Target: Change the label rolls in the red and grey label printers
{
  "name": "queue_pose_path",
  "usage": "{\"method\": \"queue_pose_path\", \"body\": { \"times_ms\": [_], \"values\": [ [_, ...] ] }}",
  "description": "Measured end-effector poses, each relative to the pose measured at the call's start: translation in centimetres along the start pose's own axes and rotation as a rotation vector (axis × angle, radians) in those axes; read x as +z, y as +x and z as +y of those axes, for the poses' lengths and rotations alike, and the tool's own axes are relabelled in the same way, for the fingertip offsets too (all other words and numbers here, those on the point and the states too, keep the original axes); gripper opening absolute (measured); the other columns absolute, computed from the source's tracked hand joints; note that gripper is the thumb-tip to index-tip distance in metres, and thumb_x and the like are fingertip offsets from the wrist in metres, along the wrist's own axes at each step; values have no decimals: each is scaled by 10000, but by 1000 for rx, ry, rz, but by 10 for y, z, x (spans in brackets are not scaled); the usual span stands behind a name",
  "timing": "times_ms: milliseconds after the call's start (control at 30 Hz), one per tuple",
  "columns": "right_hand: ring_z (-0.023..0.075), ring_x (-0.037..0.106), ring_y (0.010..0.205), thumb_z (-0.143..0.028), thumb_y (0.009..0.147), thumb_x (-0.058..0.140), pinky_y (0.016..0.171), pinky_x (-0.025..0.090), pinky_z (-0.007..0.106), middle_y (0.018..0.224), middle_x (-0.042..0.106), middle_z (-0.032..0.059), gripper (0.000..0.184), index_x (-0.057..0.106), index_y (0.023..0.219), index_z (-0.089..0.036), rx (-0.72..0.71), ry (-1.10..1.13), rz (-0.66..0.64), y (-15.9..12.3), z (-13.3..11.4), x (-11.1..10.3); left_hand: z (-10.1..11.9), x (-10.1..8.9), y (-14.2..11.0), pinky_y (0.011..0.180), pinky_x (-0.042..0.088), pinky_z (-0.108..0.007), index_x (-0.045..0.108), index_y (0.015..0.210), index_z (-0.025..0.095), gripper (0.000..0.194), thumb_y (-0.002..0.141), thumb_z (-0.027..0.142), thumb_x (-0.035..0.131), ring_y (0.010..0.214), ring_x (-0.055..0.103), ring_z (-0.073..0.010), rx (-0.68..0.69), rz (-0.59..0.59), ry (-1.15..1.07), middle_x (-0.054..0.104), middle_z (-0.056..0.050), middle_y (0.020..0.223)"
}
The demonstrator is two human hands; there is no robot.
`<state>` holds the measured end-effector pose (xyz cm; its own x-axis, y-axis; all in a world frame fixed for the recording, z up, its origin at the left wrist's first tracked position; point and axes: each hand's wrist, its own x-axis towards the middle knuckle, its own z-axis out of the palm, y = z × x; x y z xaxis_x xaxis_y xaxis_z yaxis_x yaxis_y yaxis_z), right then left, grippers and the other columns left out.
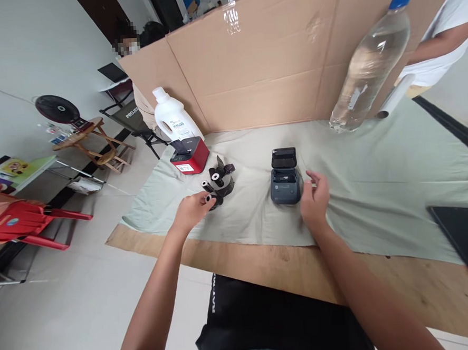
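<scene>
My left hand (pixel 191 213) pinches a small black paper roll (pixel 209 198) with a light end, at the near side of a small pile. Beside it lie more black rolls (pixel 217 179) and a loose curled black strip (pixel 228 187). A dark blue-grey portable label printer (pixel 285 186) stands on the cloth between my hands, its black lid (pixel 283 157) flipped up and back. Just right of the printer, my right hand (pixel 315 197) hovers with its fingers apart and partly bent, holding nothing. Whether it touches the printer's side is hard to see.
Behind the rolls stand a red and black box-shaped device (pixel 195 155) and a white jug (pixel 177 117). A cardboard panel (pixel 259 62) walls the back. A large water bottle (pixel 370 71) leans at right; a phone (pixel 466 240) lies near the front edge. People are beyond the panel.
</scene>
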<state>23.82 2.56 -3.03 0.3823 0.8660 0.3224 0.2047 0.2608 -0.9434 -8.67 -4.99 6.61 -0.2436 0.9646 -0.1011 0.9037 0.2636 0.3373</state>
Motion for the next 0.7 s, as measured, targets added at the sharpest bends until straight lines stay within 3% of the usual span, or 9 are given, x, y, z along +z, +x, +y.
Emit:
{"method": "queue_pose_path", "body": {
  "times_ms": [67, 133, 233, 333, 433, 533, 600, 700],
  "values": [
    [312, 604, 1186, -367, 966, 543, 1033, 481, 533, 1236, 706, 153, 270, 657, 1151, -205, -261, -99, -78, -7, -14, -4, 13, 4, -10, 883, 543, -359, 693, 1181, 205, 442, 935, 561, 604, 949, 738, -276, 123, -102, -385, 777, -59, 924],
    [299, 630, 1160, -319, 972, 556, 1039, 487, 508, 1198, 715, 144, 217, 670, 1120, -209, -424, -97, -249, -12, -32, -7, 32, 11, -17, 918, 552, -358, 660, 1262, 189, 532, 918, 594, 655, 1018, 731, -272, 263, -202, -661, 777, -82, 1079],
    [252, 678, 1066, -294, 980, 570, 939, 538, 408, 1158, 732, 104, 233, 675, 1176, -223, -426, -56, -662, -11, -60, -10, 65, 30, -18, 960, 553, -355, 639, 1300, 203, 496, 937, 537, 684, 1081, 716, -254, 435, -314, -875, 740, -92, 1211],
    [218, 694, 919, -297, 958, 615, 801, 529, 333, 1033, 760, 55, 210, 688, 1140, -223, -323, -110, -948, 9, -83, -12, 93, 51, -5, 846, 556, -297, 612, 1347, 208, 481, 975, 510, 652, 926, 708, -199, 510, -345, -983, 742, -52, 1007],
    [196, 663, 818, -277, 936, 630, 734, 479, 304, 904, 738, 27, 149, 704, 1043, -205, -347, -229, -995, 46, -98, -13, 115, 72, 18, 658, 492, -236, 548, 1435, 179, 621, 946, 536, 684, 645, 600, -132, 500, -280, -1064, 615, 39, 684],
    [198, 649, 825, -253, 917, 635, 745, 481, 308, 944, 713, 46, 155, 737, 1021, -199, -401, -324, -911, 82, -102, -7, 125, 97, 36, 670, 509, -250, 433, 1536, 161, 807, 895, 543, 740, 624, 595, -129, 477, -199, -1176, 616, 46, 673],
    [211, 661, 871, -238, 900, 655, 807, 508, 329, 1007, 699, 66, 169, 761, 1027, -201, -400, -385, -873, 99, -97, 1, 124, 115, 40, 742, 540, -275, 466, 1511, 162, 751, 904, 514, 732, 673, 616, -133, 501, -59, -1178, 645, 28, 716],
    [244, 675, 985, -200, 896, 666, 944, 513, 373, 1093, 700, 91, 213, 778, 1078, -200, -389, -507, -901, 110, -81, 10, 117, 136, 36, 779, 547, -278, 600, 1383, 173, 493, 961, 419, 670, 678, 590, -119, 638, 102, -1013, 637, 27, 713]
  ]
}}
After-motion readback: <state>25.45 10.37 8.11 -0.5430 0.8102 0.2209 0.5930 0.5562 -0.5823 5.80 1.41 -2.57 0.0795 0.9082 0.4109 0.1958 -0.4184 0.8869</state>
